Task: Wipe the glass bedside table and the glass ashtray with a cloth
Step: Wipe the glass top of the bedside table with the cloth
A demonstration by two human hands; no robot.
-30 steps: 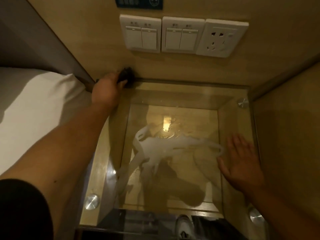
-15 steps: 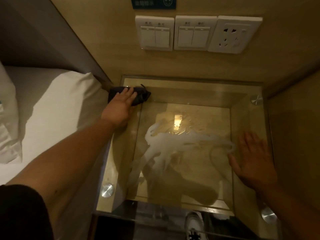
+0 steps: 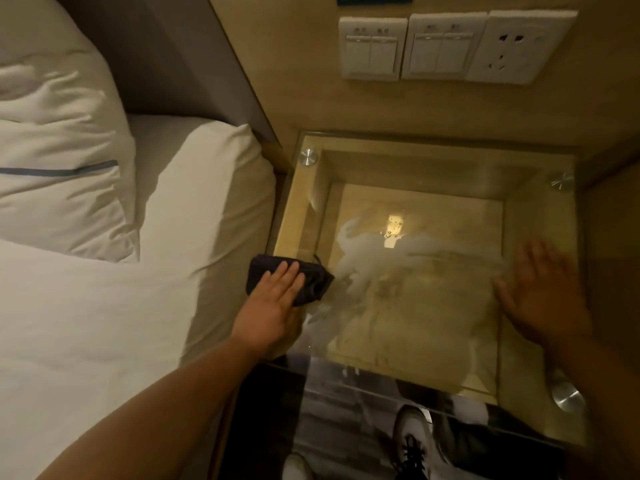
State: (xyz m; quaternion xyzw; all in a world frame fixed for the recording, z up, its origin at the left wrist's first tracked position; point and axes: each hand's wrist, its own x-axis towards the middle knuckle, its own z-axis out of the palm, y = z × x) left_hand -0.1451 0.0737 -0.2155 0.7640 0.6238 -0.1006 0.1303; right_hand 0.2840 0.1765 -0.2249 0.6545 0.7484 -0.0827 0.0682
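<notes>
Down the left edge of the square glass bedside table top (image 3: 433,161) the dark folded cloth (image 3: 311,282) has travelled, from the far corner by the wall to about midway along the side nearest the bed; the left hand (image 3: 273,306) lies flat on it, fingers straight and close together, pressing rather than gripping, which suits a long wiping stroke since the palm's weight keeps the fabric against the glass; part of the cloth overhangs the table's edge toward the white bedsheet (image 3: 104,306), so the rim is likely being cleaned too. Over the right side of the glass the right hand (image 3: 543,299) is open with fingers spread, holding nothing; it seems to steady the body or the pane, though whether it actually touches the surface cannot be told through the blur. A pale cloudy smear (image 3: 367,251) remains across the middle of the glass, just beside the cloth, so the centre looks not yet wiped. No glass ashtray shows anywhere in view; that part of the job appears still to come.
</notes>
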